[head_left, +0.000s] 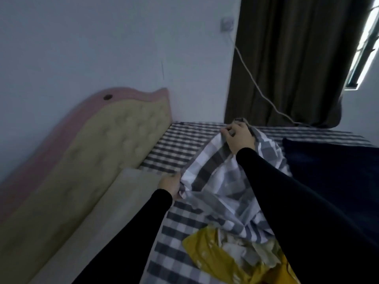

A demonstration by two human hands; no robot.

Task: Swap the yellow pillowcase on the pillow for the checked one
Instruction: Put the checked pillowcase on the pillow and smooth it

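both hands [239, 138] gripping checked pillowcase [217, 181]

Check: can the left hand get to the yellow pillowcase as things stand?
Probably not yet. The left hand grips the checked pillowcase, so it must let go first. Otherwise the path looks free: the yellow pillowcase lies crumpled on the bed sheet, nothing between.

Checked pillowcase [223, 181] (grey-white) rumpled above crumpled yellow pillowcase [207, 251].

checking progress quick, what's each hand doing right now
Left hand: grips an edge of the checked pillowcase.
Right hand: grips the pillowcase's far edge, lifted off the bed.
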